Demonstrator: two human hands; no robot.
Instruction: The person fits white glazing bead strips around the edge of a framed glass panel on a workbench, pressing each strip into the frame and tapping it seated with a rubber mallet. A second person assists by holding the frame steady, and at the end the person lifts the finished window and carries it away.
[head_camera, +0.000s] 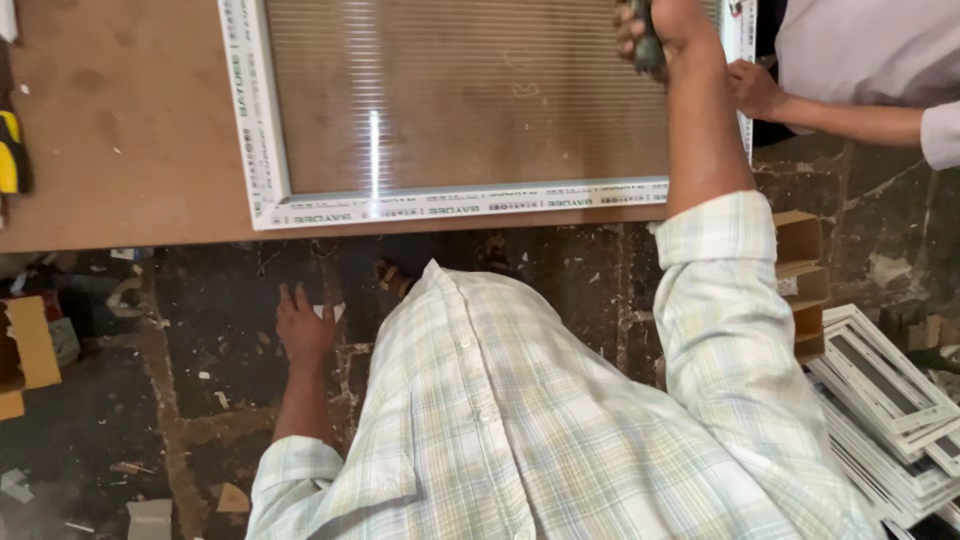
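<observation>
A white-framed ribbed glass panel (450, 203) lies flat on the brown table (130, 130). My right hand (668, 28) is raised over the panel's right part, closed around a dark tool handle (648, 45). Only a short piece of the tool shows. My left hand (303, 325) hangs below the table's front edge over the dark floor, fingers spread, holding nothing. Another person's hand (755, 88) rests on the panel's right frame edge, close beside my right forearm.
A stack of small white frames (885, 420) lies on the floor at the right, next to cardboard boxes (800, 270). A yellow and black tool (10, 150) sits at the table's left edge. Scraps litter the stone floor (150, 400).
</observation>
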